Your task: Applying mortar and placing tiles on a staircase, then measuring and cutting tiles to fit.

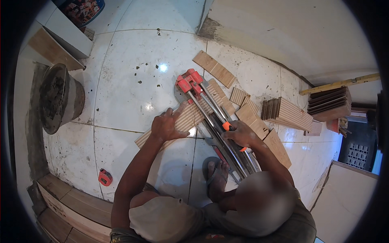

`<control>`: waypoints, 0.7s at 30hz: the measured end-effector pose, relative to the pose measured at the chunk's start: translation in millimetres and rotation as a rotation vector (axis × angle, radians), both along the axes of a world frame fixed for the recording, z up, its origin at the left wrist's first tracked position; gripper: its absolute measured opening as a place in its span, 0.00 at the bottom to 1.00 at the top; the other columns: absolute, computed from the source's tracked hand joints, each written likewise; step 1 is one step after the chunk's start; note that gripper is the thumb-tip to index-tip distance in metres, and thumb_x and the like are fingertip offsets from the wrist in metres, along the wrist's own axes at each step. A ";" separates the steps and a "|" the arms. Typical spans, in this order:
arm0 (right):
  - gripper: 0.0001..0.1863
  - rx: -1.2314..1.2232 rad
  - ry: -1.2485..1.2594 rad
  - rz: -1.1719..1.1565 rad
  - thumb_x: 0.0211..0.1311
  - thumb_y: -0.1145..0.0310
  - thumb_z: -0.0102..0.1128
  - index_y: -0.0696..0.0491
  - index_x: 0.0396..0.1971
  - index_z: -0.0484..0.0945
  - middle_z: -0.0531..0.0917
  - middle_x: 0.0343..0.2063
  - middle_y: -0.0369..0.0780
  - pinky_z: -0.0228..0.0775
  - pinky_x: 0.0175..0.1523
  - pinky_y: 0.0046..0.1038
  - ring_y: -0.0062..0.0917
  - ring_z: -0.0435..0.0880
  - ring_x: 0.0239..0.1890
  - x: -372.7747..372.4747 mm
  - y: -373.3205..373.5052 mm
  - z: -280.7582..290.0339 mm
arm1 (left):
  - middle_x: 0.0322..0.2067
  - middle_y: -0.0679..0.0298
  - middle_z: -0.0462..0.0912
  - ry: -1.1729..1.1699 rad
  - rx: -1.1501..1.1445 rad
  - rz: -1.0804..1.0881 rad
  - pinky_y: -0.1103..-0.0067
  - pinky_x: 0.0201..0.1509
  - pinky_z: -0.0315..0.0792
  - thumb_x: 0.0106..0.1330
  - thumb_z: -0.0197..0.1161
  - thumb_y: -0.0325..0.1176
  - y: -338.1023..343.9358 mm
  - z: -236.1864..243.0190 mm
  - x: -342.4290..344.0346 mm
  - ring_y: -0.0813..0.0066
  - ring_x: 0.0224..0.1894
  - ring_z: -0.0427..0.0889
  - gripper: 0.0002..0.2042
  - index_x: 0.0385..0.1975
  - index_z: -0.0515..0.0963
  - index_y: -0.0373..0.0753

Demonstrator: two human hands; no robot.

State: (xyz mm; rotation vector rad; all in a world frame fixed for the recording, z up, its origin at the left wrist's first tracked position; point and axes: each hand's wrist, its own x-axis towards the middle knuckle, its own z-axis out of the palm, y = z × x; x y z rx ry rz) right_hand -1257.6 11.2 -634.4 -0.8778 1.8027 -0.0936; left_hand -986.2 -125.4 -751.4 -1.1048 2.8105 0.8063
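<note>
A manual tile cutter (216,156) with chrome rails and a red end block (190,80) lies slantwise on the floor in front of me. A ribbed beige tile (152,138) sits crosswise under its rails, sticking out to the left. My left hand (165,126) rests on this tile with thumb and forefinger spread apart. My right hand (241,134) is closed around the orange-tipped handle (227,126) of the cutter, above the rails. The palm hides most of the handle. My sandalled foot (218,178) is beside the cutter's near end.
Loose tile pieces (214,68) lie to the cutter's right, with stacked ribbed tiles (285,113) and darker-edged tiles (329,103) beyond. A mortar bucket (60,99) stands at far left. A red tape measure (105,177) lies near a step (77,198). A yellow level (340,84) leans by the wall.
</note>
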 end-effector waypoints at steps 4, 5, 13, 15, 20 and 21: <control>0.25 -0.364 0.140 0.003 0.56 0.52 0.67 0.61 0.41 0.81 0.83 0.38 0.51 0.71 0.49 0.38 0.38 0.82 0.41 7.6 18.3 17.8 | 0.36 0.54 0.77 0.026 -0.059 0.002 0.61 0.35 0.81 0.36 0.75 0.66 0.7 -5.0 -2.4 0.54 0.34 0.85 0.60 0.76 0.56 0.59; 0.26 -0.262 0.188 0.049 0.58 0.51 0.66 0.61 0.43 0.81 0.83 0.41 0.53 0.71 0.51 0.39 0.41 0.81 0.45 10.1 18.9 33.4 | 0.36 0.54 0.77 0.020 -0.062 -0.008 0.61 0.35 0.81 0.36 0.75 0.66 1.9 -4.6 -1.1 0.54 0.34 0.85 0.60 0.76 0.56 0.59; 0.22 0.145 0.107 0.189 0.60 0.49 0.66 0.56 0.37 0.83 0.84 0.31 0.49 0.73 0.43 0.41 0.44 0.83 0.37 -21.6 131.3 53.6 | 0.36 0.56 0.77 -0.028 -0.039 0.019 0.62 0.37 0.81 0.35 0.75 0.67 3.2 5.5 -2.8 0.56 0.34 0.85 0.61 0.76 0.53 0.59; 0.23 0.228 0.117 0.263 0.59 0.48 0.65 0.55 0.37 0.84 0.84 0.29 0.51 0.73 0.42 0.42 0.45 0.83 0.34 -35.6 168.6 38.1 | 0.36 0.56 0.77 -0.026 -0.050 0.011 0.63 0.37 0.81 0.35 0.75 0.67 4.5 4.1 -8.9 0.56 0.34 0.85 0.62 0.77 0.53 0.60; 0.25 0.246 0.167 0.461 0.63 0.44 0.60 0.55 0.34 0.86 0.84 0.30 0.51 0.74 0.43 0.41 0.44 0.84 0.34 -61.3 203.0 1.4 | 0.36 0.56 0.77 -0.040 -0.058 0.000 0.63 0.37 0.82 0.34 0.76 0.66 5.2 -0.6 -10.9 0.57 0.35 0.85 0.62 0.77 0.53 0.59; 0.26 0.305 0.083 0.562 0.65 0.42 0.56 0.53 0.33 0.86 0.85 0.32 0.50 0.75 0.45 0.42 0.44 0.85 0.37 -71.1 177.1 -2.7 | 0.37 0.56 0.77 -0.039 -0.058 0.007 0.63 0.37 0.82 0.34 0.76 0.66 5.6 0.9 -11.1 0.57 0.35 0.85 0.62 0.77 0.53 0.59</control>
